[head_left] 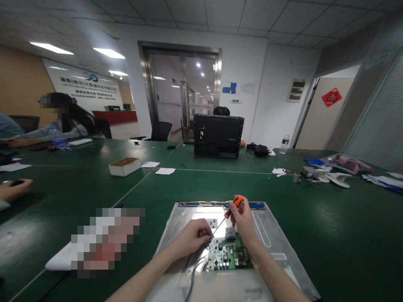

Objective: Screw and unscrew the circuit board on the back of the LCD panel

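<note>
My right hand (241, 218) grips an orange and black screwdriver (237, 202), its shaft slanting down to the left. The tip meets the upper left corner of a green circuit board (231, 253). There my left hand (197, 235) has its fingers pinched together at the board's edge; what they hold, if anything, is hidden. The board lies on the silvery metal back of a display panel (261, 222). Along the panel's far edge runs a narrow blue circuit strip (195, 204). A grey cable (192, 274) comes off the board's left side toward me.
A black monitor casing (218, 136) stands across the green table (151, 197). Left of it sits an open cardboard box (125, 167). Scraps and bagged parts (346, 162) lie at the right, near a water bottle (284, 144). Another person's hand (15, 189) rests at the left.
</note>
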The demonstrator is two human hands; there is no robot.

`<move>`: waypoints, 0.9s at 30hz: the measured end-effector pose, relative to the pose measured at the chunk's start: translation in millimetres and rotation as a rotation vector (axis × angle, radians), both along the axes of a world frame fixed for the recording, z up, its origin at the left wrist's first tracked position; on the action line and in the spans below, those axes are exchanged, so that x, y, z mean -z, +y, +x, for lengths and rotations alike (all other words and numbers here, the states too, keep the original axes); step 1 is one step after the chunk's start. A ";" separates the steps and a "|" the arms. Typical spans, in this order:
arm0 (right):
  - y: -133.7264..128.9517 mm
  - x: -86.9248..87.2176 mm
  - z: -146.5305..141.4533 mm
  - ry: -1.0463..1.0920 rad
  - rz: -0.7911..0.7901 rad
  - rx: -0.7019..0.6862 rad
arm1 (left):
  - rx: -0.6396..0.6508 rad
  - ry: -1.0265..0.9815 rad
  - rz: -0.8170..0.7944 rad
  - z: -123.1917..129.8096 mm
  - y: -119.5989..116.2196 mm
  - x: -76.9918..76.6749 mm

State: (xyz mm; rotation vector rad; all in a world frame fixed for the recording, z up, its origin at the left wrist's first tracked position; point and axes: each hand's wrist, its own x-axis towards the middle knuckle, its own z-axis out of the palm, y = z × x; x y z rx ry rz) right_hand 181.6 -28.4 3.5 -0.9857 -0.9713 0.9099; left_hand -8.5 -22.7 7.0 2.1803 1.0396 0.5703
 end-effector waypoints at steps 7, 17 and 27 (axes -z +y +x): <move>-1.4 0.6 -3.7 -0.085 0.011 -0.058 | 0.012 0.008 0.022 -0.5 -1.8 -1.3; -15.0 -21.6 -10.9 -0.176 0.078 -0.047 | -0.002 -0.012 -0.033 0.5 -0.7 -1.6; -27.0 -18.9 -18.0 -0.724 0.494 0.092 | 0.008 -0.044 -0.071 -0.8 1.2 2.8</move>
